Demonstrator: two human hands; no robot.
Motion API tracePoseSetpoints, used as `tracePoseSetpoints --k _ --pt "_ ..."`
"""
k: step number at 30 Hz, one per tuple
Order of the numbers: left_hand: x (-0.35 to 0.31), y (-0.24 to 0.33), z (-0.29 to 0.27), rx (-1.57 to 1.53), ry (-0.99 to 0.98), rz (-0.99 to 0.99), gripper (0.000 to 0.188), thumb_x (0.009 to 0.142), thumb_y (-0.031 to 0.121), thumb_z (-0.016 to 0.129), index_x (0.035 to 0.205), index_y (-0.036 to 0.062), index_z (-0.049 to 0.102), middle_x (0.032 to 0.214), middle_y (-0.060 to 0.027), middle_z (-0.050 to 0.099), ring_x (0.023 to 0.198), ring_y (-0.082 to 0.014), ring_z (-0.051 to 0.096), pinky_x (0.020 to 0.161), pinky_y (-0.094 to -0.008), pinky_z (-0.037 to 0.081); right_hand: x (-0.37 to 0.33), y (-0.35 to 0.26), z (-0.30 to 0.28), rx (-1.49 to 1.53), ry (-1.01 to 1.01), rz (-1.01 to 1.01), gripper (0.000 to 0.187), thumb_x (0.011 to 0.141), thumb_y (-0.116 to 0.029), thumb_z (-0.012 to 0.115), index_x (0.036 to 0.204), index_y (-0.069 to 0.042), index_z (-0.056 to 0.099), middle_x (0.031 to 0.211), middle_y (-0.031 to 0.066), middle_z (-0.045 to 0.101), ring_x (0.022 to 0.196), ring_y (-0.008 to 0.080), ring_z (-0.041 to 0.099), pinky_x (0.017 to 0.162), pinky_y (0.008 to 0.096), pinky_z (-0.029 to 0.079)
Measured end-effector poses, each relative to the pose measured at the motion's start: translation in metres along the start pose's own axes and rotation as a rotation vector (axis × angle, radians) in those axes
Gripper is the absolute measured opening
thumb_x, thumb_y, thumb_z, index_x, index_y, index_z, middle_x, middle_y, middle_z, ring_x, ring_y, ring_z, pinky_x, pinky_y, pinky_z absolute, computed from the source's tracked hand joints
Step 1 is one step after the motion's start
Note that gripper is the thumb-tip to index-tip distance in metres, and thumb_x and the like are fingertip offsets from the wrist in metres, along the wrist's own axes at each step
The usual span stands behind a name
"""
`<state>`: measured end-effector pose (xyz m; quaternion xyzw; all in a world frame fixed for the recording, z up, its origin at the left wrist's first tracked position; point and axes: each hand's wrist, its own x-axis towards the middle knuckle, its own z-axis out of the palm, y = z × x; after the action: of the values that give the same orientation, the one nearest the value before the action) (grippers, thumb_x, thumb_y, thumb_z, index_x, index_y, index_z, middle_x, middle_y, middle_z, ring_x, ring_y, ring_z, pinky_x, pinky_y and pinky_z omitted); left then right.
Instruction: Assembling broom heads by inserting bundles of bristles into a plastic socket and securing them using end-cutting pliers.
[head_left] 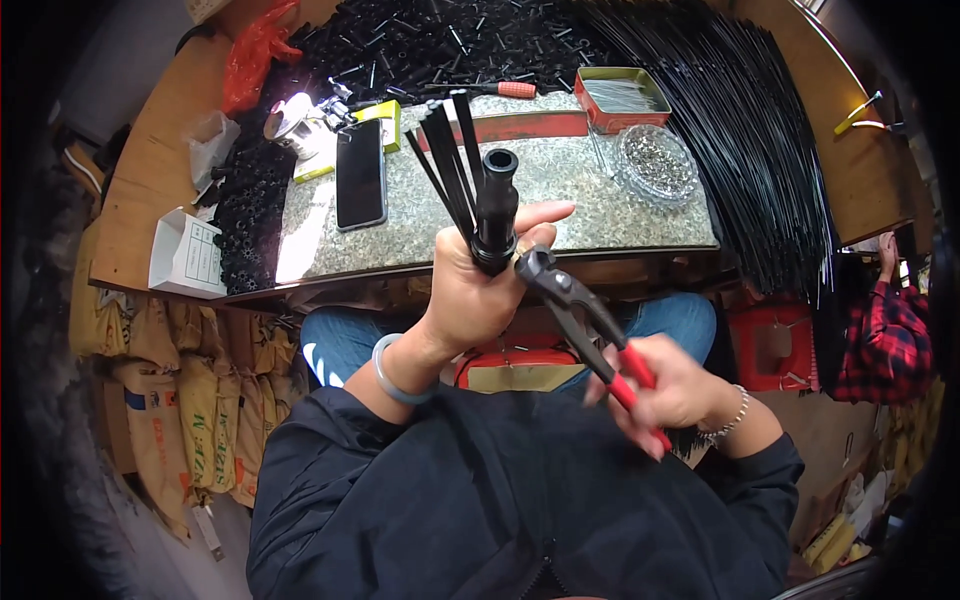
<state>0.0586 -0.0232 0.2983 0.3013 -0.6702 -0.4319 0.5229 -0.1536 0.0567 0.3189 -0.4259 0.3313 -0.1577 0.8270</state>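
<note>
My left hand [478,290] grips a black tubular hub [495,210] with several thin black ribs [448,160] fanning up from it, held upright over the front edge of the bench. My right hand [672,390] is shut on red-handled pliers [585,325]. The dark jaws of the pliers touch the lower end of the hub, just beside my left fingers.
A speckled stone slab [560,205] carries a black phone [361,175], a red tin of thin pins [621,97], a clear dish of small metal parts [656,160] and a red-handled screwdriver [505,90]. Long black rods [760,140] fan out right; black tubes [440,40] are heaped behind. Another person's sleeve [885,330] at right.
</note>
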Motion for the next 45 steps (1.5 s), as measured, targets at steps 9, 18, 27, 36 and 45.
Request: tracePoseSetpoints --k 9,18,27,36,45 --pt "0.000 -0.007 0.005 -0.079 0.018 -0.035 0.022 0.088 0.004 0.053 0.105 -0.0055 0.062 0.064 0.0079 0.046 0.055 0.0001 0.035 0.047 -0.0178 0.026 0.000 -0.003 -0.005 -0.590 0.358 -0.248 0.035 0.077 0.002 0.062 0.109 0.002 0.048 0.073 0.0083 0.059 0.054 0.0144 0.058 0.051 0.0254 0.047" --pt "-0.003 -0.012 0.007 -0.146 0.047 -0.125 0.022 0.089 0.008 0.054 0.107 -0.0027 0.062 0.059 0.0079 0.043 0.051 0.0005 0.035 0.045 -0.0181 0.025 0.013 0.004 -0.009 -1.080 0.447 -0.460 0.066 0.078 0.000 0.057 0.137 -0.001 0.028 0.103 0.0157 0.050 0.085 0.0258 0.054 0.079 0.0317 0.044" --pt "-0.005 -0.012 0.008 -0.106 0.048 -0.145 0.021 0.089 0.007 0.054 0.106 -0.0019 0.062 0.059 0.0076 0.045 0.050 0.0002 0.037 0.044 -0.0187 0.026 0.017 0.008 -0.017 -0.806 0.352 -0.453 0.045 0.091 -0.009 0.045 0.134 -0.002 0.035 0.088 0.0078 0.052 0.074 0.0145 0.051 0.071 0.0263 0.044" --pt "-0.003 -0.011 0.001 -0.039 0.129 -0.169 0.021 0.089 0.004 0.050 0.106 -0.0028 0.061 0.056 0.0073 0.044 0.045 0.0001 0.037 0.042 -0.0171 0.026 0.034 0.015 -0.047 -0.777 0.675 -0.434 0.018 0.088 -0.020 0.057 0.085 -0.003 0.053 0.065 0.0037 0.052 0.057 0.0164 0.051 0.056 0.0295 0.042" --pt "-0.010 -0.013 0.001 0.006 0.187 -0.137 0.021 0.087 0.003 0.051 0.103 -0.0032 0.062 0.061 0.0063 0.046 0.048 0.0003 0.035 0.043 -0.0167 0.026 0.045 -0.063 -0.153 -1.339 1.172 0.138 0.018 0.075 -0.019 0.057 0.083 -0.004 0.065 0.087 0.0174 0.065 0.083 0.0331 0.064 0.071 0.0420 0.051"
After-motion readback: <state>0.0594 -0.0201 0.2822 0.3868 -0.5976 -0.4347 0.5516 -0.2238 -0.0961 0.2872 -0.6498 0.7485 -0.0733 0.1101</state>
